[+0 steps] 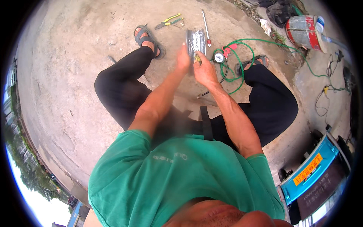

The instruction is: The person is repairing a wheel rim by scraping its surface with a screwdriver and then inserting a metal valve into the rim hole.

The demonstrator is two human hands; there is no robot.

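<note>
Fingers (198, 61) of my right hand (205, 70) pinch a thin metal tool (193, 49) with a small yellowish piece near the grip, its shaft slanting up and left across a shiny metal part (196, 41). My left hand (183, 58) is curled against the left edge of that part, just beside the right hand; I see it closed around the edge, though the fingertips themselves are hidden behind the hand. The metal part stands upright on the concrete ground (75, 56) between my feet.

Just right of the hands lies a round pressure gauge (219, 57) with a red fitting (229, 49), joined to a green hose (264, 42) that loops and runs off to the right. A dark rod (204, 93) lies on the ground below the right hand.

Further up, yellow-handled pliers (169, 20) lie near my left sandal (148, 39), and a long screwdriver (206, 27) with a red end lies just above the metal part. My right sandal (252, 62) sits beyond the hose. A red and grey bucket (304, 32) lies tipped at the upper right, and black cables (329, 87) trail along the right side.
</note>
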